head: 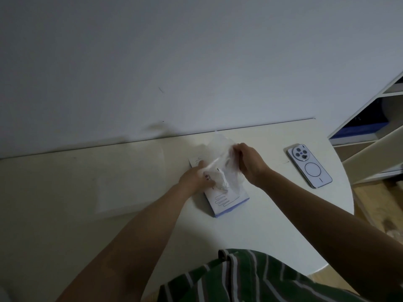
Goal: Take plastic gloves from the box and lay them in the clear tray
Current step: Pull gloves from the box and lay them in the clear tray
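Observation:
A flat white glove box (226, 201) with blue glove drawings lies on the white table (272, 232). My left hand (194, 178) rests on the box's far left part and holds the near end of a thin clear plastic glove (218, 149). My right hand (248, 162) pinches the glove's far right part, lifted above the box. More crumpled plastic sticks out of the box opening between my hands. The clear tray (128, 177) lies to the left of the box, faint against the table.
A pale phone (309, 168) lies face down right of the box, near the table's curved right edge. A white wall runs behind the table. White shelving (370, 131) stands at the far right. My striped shirt fills the bottom.

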`<action>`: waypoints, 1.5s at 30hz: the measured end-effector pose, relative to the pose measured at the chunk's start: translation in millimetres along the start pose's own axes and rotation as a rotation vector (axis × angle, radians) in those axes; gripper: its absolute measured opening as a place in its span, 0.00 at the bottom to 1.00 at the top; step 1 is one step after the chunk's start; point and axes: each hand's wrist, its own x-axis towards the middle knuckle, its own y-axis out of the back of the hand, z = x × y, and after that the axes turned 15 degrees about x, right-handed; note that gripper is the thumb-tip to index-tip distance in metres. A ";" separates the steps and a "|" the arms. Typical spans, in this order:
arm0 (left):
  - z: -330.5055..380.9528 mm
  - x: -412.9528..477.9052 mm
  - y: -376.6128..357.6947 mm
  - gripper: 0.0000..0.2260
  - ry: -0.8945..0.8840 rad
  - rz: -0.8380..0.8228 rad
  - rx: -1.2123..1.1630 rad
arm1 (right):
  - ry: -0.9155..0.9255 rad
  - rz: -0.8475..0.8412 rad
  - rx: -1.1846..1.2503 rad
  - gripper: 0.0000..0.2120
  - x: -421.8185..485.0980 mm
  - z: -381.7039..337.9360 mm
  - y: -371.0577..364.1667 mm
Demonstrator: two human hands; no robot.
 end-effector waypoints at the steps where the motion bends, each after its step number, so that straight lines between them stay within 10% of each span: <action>1: -3.6 -0.8 5.1 0.19 0.001 0.055 -0.105 | -0.048 0.025 0.059 0.11 -2.7 3.1 1.4; 4: -5.5 -10.6 26.8 0.09 0.075 0.193 -0.612 | -0.108 0.022 0.216 0.15 -9.8 5.4 -0.8; 10: -10.2 -32.7 65.6 0.32 0.122 -0.013 -1.243 | -0.052 -0.100 0.193 0.14 -14.5 4.8 -29.7; 15: -37.9 -36.8 69.2 0.07 0.159 0.350 -1.064 | -0.040 -0.189 0.047 0.14 -23.2 9.9 -57.4; 21: -79.9 -58.0 73.8 0.08 0.124 0.655 -0.429 | -0.065 -0.383 -0.430 0.16 -25.0 21.0 -91.1; 27: -136.2 -83.5 71.6 0.09 0.214 0.756 -0.282 | 0.050 -0.079 -0.323 0.08 -6.2 29.3 -121.4; 32: -173.9 -103.2 63.0 0.11 0.465 0.764 -0.035 | 0.421 0.031 -0.492 0.15 -1.9 33.8 -145.2; 36: -180.3 -107.8 57.2 0.13 0.576 0.705 0.085 | 0.744 -0.292 -0.623 0.13 -23.1 48.1 -190.3; 45: -192.4 -107.0 58.8 0.18 0.568 0.448 0.269 | 0.228 -0.573 -1.366 0.25 1.4 123.2 -225.7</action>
